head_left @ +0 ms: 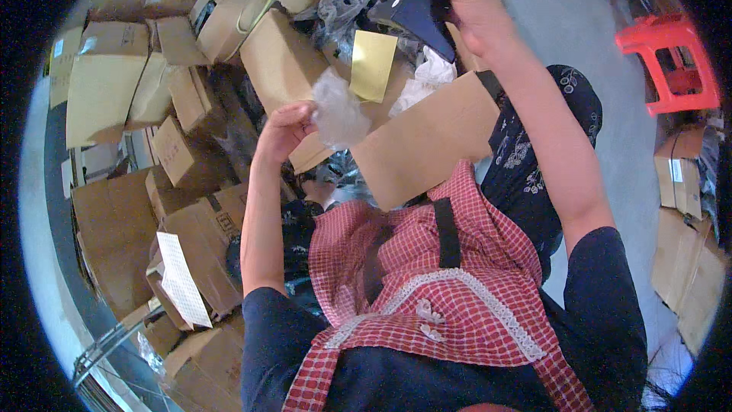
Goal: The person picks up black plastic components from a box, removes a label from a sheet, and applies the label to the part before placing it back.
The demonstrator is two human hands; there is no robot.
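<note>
Nearest the camera, a red-and-white checked cloth apron with white lace trim (473, 313) fills the lower middle of the frame. Beyond it, at upper centre, stands an open brown cardboard carton (427, 141), one broad flap folded out toward the apron.

Left hand (286, 133): at centre left, thumb and fingers pinched together on the edge of a crumpled, translucent white plastic bag (335, 118), which hangs over the near side of the carton. Right hand (484, 19): at upper centre right, thumb and fingers clamped around the upper part of a dark navy-blue, shoe-like item (427, 19), its lower end pointing down over the carton. Exact kind of item cannot be confirmed.

Noted in the carton: grey plastic wrapping (347, 4), a flat yellow rectangular sheet (372, 69) and crumpled white paper (435, 70). Brown cardboard boxes (110, 76) are piled at the left of the frame.

Risks, as judged: the dark item, gripped at one end only, could slip and drop among the loose wrapping. The thin bag, pinched at its edge, could tear or catch on the flap. A careless left elbow could unsettle the uneven pile.
</note>
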